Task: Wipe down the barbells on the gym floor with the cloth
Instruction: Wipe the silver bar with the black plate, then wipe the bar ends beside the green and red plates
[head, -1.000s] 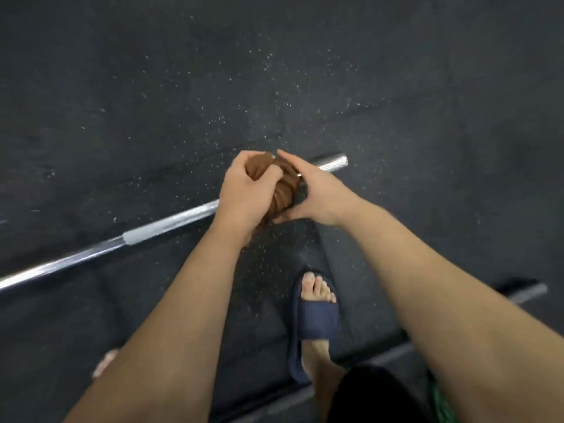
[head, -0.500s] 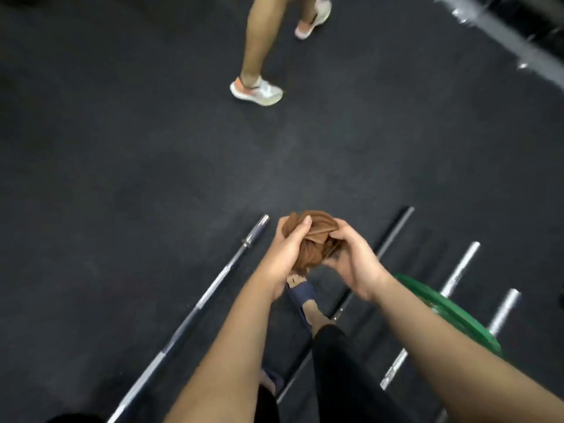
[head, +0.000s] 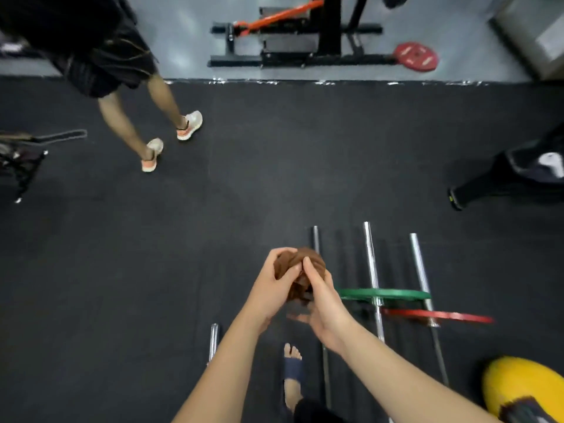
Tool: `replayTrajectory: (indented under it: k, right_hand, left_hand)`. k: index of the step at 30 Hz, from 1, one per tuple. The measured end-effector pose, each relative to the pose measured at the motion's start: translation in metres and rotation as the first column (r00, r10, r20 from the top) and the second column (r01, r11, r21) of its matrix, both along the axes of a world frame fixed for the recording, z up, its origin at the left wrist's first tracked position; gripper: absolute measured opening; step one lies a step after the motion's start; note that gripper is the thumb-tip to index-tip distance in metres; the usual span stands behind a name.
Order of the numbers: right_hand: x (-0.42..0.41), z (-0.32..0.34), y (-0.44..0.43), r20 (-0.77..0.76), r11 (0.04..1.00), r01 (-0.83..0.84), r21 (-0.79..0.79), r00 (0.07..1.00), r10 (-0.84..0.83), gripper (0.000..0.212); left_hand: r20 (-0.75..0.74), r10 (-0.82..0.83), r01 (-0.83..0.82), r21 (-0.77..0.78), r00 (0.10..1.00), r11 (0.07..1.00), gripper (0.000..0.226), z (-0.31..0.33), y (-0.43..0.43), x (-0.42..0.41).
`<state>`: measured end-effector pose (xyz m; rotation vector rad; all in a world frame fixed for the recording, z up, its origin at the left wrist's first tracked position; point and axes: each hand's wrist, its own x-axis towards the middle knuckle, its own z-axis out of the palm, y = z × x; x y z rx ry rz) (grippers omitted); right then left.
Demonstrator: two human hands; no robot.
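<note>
Head view
- Cloth: the brown cloth (head: 309, 259) is bunched into a ball and held between both hands above the black rubber floor (head: 244, 193), touching no bar.
- Left hand (head: 271, 290): its grip is closed round the left side of the cloth, with the thumb lying across the front.
- Right hand (head: 329, 308): its grip is closed round the right side of the cloth, with the thumb pressed in beside the left thumb.
- Barbells: a dark bar (head: 315, 237) runs under the hands. To its right lie a chrome barbell (head: 370, 257) carrying a green plate (head: 385, 294) and a second chrome barbell (head: 419, 265) carrying a red plate (head: 439, 316). Only the end of another chrome bar (head: 214, 340) shows, left of the forearms.
- Foot: it wears a blue slide (head: 293, 367) and stands between the bars.
- Surroundings: another person's legs (head: 134, 117) are at upper left, and a yellow ball (head: 518, 387) is at lower right.
</note>
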<state>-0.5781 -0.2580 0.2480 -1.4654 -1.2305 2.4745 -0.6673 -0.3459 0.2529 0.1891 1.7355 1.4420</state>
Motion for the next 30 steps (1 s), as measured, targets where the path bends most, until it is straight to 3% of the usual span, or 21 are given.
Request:
replayTrajectory:
  k: [3, 7, 10, 17, 19, 23, 25, 28, 30]
  right_hand:
    - [-0.024, -0.007, 0.047, -0.031, 0.976, 0.198, -0.091, 0.979, -0.201, 0.041]
    - [-0.051, -0.027, 0.1, -0.012, 0.929, 0.337, -0.153, 0.939, -0.343, 0.057]
    - [-0.08, -0.038, 0.126, -0.013, 0.912, 0.366, -0.186, 0.927, -0.375, 0.055]
    - [-0.175, -0.042, 0.213, 0.024, 0.826, 0.563, 0.001, 0.826, -0.563, 0.029]
    - [-0.196, -0.039, 0.234, 0.03, 0.772, 0.635, 0.041, 0.771, -0.636, 0.03]
    - [-0.219, -0.032, 0.272, 0.039, 0.578, 0.813, 0.071, 0.577, -0.816, 0.072]
    - [-0.214, -0.028, 0.291, 0.022, 0.472, 0.878, 0.079, 0.472, -0.882, 0.059]
    - [-0.196, -0.02, 0.323, -0.004, 0.274, 0.961, 0.04, 0.275, -0.962, 0.016]
    - [-0.183, -0.019, 0.343, -0.01, 0.133, 0.99, 0.042, 0.134, -0.991, 0.009]
  left_hand:
    - [-0.001, -0.195, 0.195, -0.027, 0.981, 0.98, 0.021, -0.005, 0.047, -0.029]
    - [0.048, -0.322, 0.322, 0.011, 0.946, 0.947, 0.033, -0.007, 0.092, -0.069]
    - [-0.112, -0.451, 0.444, -0.081, 0.886, 0.892, 0.025, -0.023, 0.12, -0.108]
    - [-0.22, -0.629, 0.618, -0.123, 0.746, 0.776, 0.015, -0.036, 0.238, -0.235]
    - [-0.223, -0.725, 0.708, -0.163, 0.652, 0.687, 0.018, -0.033, 0.274, -0.263]
    - [-0.208, -0.883, 0.863, -0.208, 0.421, 0.46, 0.018, -0.024, 0.358, -0.292]
    - [-0.213, -0.932, 0.922, -0.193, 0.295, 0.336, 0.018, -0.019, 0.403, -0.286]
    - [-0.237, -0.967, 0.974, -0.179, 0.091, 0.136, 0.02, -0.013, 0.466, -0.258]
    - [-0.245, -0.969, 0.983, -0.185, -0.036, 0.01, 0.019, -0.014, 0.503, -0.237]
